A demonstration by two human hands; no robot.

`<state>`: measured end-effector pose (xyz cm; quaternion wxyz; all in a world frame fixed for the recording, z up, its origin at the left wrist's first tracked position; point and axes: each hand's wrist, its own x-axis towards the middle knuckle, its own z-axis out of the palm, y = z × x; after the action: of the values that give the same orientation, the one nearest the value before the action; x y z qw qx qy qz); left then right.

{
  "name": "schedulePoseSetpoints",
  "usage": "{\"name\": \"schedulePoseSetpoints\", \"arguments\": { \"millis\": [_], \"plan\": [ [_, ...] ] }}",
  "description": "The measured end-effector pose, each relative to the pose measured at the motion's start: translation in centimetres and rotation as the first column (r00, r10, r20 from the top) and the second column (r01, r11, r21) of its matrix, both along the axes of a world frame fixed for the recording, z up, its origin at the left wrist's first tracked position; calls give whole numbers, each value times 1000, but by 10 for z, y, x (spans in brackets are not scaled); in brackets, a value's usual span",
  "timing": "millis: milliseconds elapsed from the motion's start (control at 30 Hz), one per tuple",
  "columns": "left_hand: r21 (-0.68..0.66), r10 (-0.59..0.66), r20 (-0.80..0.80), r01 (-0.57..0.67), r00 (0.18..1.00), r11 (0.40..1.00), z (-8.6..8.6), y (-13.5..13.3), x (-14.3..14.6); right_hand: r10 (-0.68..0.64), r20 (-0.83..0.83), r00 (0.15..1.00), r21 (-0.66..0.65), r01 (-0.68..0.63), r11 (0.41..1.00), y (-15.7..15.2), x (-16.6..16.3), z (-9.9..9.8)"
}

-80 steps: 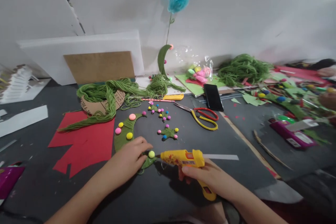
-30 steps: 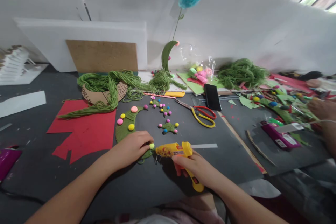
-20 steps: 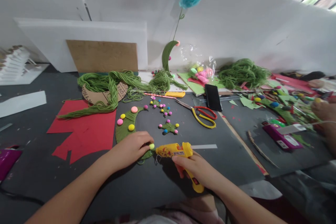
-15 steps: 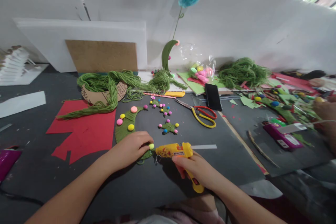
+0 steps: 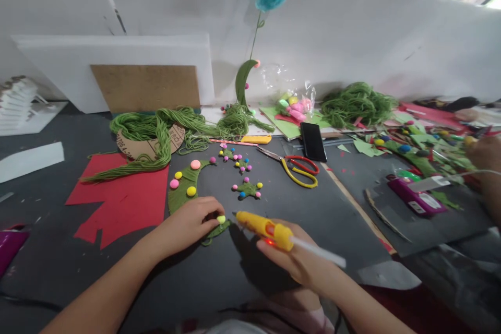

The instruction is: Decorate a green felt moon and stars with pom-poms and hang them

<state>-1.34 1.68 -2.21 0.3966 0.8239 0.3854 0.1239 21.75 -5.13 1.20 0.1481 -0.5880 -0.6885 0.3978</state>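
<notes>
Heat could scorch the left hand (image 5: 193,220), pinching the yellow-green pompom (image 5: 221,219) on the green crescent (image 5: 178,200), should the right hand (image 5: 300,264), gripping the glue gun (image 5: 258,225), drift nearer.

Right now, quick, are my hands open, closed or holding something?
Left hand: closed, pinching the yellow-green pompom on the green crescent.
Right hand: closed, holding the yellow glue gun.

Crescent (image 5: 178,200) on table (image 5: 188,292), right of paper (image 5: 135,214), glue gun (image 5: 266,229) just right of its near tip, three stars (image 5: 247,188) behind that. Scissors (image 5: 288,171) right of stars, phone (image 5: 313,142) behind scissors. Yarn bundle (image 5: 164,141) partly on paper, in front of leaning board (image 5: 146,85).
</notes>
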Motion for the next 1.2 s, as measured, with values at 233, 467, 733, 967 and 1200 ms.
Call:
{"name": "schedulePoseSetpoints", "arguments": {
  "millis": [233,467,733,967,1200],
  "plan": [
    [3,-24,9,24,1000,1000,4,-2,0,-414,-561,717,-386,216,897,8,-11,-32],
    [6,-27,7,27,1000,1000,3,-4,2,-436,-704,560,-443,132,887,13,-32,-36],
    [113,-58,-58,64,997,992,8,-11,6,-346,-620,704,-366,130,921,13,-35,-39],
    [208,-62,-106,83,992,975,5,-21,6,-335,-604,724,-346,141,928,14,-33,-43],
    [261,69,-85,-45,994,964,0,-34,12,-255,-593,763,-253,125,959,12,-31,-65]
  ]
}}
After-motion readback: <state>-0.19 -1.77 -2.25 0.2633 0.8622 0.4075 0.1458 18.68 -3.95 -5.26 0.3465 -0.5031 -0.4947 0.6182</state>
